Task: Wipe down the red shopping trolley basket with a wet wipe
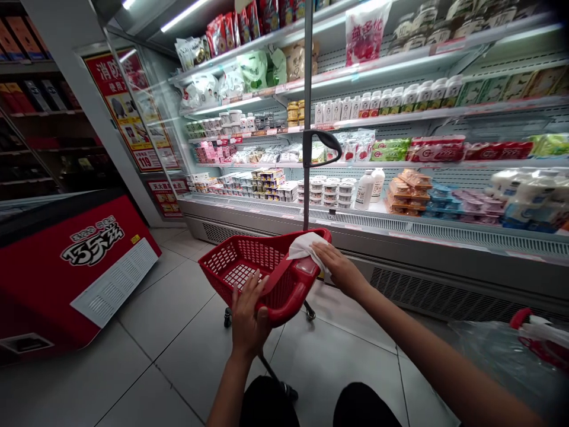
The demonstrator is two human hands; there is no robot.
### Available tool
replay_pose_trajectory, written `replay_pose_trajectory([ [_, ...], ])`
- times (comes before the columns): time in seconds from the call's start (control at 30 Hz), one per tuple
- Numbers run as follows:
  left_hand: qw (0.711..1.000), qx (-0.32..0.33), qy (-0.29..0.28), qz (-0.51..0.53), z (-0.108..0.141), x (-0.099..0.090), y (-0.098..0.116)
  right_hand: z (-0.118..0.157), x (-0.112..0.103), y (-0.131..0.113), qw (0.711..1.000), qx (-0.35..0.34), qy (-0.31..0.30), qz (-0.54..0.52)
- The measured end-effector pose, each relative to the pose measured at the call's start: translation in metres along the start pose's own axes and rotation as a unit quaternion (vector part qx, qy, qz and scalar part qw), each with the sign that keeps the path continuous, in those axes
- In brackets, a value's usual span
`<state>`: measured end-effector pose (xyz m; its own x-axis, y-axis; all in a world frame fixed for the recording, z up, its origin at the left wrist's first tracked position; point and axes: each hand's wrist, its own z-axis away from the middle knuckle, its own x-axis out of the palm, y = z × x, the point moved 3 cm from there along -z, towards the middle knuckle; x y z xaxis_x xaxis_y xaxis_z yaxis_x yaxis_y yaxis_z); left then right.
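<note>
A red plastic shopping cart with a slotted basket stands in front of me, its curved handle end toward me. My right hand presses a white cloth onto the right part of the cart's handle end. The cloth covers part of the rim beside a clear panel. My left hand rests against the left side of the basket near the handle, fingers spread, with nothing held in it.
An open refrigerated shelf with dairy goods runs behind the cart, with a door handle on its dark post. A red freezer stands left. Clear plastic bag at lower right. My knees show at the bottom.
</note>
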<state>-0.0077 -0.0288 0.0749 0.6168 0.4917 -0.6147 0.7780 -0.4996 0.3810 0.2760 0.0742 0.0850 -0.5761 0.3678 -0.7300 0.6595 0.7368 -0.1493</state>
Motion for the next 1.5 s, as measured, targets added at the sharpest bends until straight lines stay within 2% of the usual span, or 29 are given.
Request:
replay_pose_trajectory([
  [0.17,0.999,-0.042,0.000,-0.031,-0.015,-0.020,0.015,0.004,-0.005,-0.076,0.995,-0.087,-0.029,-0.027],
  [0.23,0.996,-0.046,-0.013,-0.070,-0.020,-0.025,0.023,0.000,-0.007,-0.090,0.992,-0.113,-0.044,-0.042],
  [0.27,0.995,-0.040,-0.021,-0.091,-0.022,-0.027,0.026,-0.002,-0.008,-0.090,0.991,-0.117,-0.047,-0.046],
  [0.33,0.991,-0.021,-0.031,-0.129,-0.024,-0.028,0.028,-0.004,-0.009,-0.074,0.992,-0.110,-0.044,-0.047],
  [0.5,0.984,-0.013,-0.035,-0.175,-0.025,-0.035,0.013,0.012,-0.011,0.006,1.000,-0.015,0.014,0.004],
  [0.57,0.982,-0.018,-0.043,-0.182,-0.027,-0.036,0.009,0.019,-0.010,0.019,0.999,0.017,0.029,0.026],
  [0.63,0.981,-0.018,-0.053,-0.187,-0.032,-0.033,0.013,0.022,-0.008,0.008,0.998,0.039,0.041,0.041],
  [0.7,0.980,-0.001,-0.069,-0.186,-0.038,-0.023,0.025,0.021,-0.005,-0.022,0.998,0.036,0.043,0.043],
  [0.8,0.976,0.027,-0.112,-0.187,-0.049,-0.004,0.050,0.016,-0.002,-0.072,0.999,-0.032,0.026,0.025],
  [0.87,0.968,0.032,-0.141,-0.206,-0.052,0.006,0.062,0.015,-0.004,-0.083,0.997,-0.072,0.018,0.015],
  [0.93,0.961,0.037,-0.152,-0.227,-0.052,0.008,0.068,0.018,-0.009,-0.069,0.997,-0.073,0.020,0.013],
  [1.07,0.958,0.052,-0.140,-0.244,-0.047,-0.001,0.065,0.033,-0.024,-0.005,0.998,0.021,0.051,0.032],
  [1.13,0.958,0.058,-0.140,-0.243,-0.045,-0.005,0.061,0.040,-0.027,0.013,0.996,0.059,0.053,0.032],
  [1.2,0.957,0.065,-0.146,-0.241,-0.044,-0.007,0.059,0.044,-0.025,0.010,0.995,0.084,0.057,0.023],
  [1.27,0.956,0.068,-0.149,-0.243,-0.044,-0.006,0.057,0.044,-0.020,-0.010,0.994,0.088,0.068,0.017],
  [1.4,0.956,0.076,-0.145,-0.243,-0.044,-0.008,0.053,0.043,-0.011,-0.056,0.998,0.024,0.056,0.013],
  [1.5,0.957,0.084,-0.144,-0.236,-0.042,-0.012,0.049,0.044,-0.017,-0.051,0.999,-0.006,0.043,0.005],
])
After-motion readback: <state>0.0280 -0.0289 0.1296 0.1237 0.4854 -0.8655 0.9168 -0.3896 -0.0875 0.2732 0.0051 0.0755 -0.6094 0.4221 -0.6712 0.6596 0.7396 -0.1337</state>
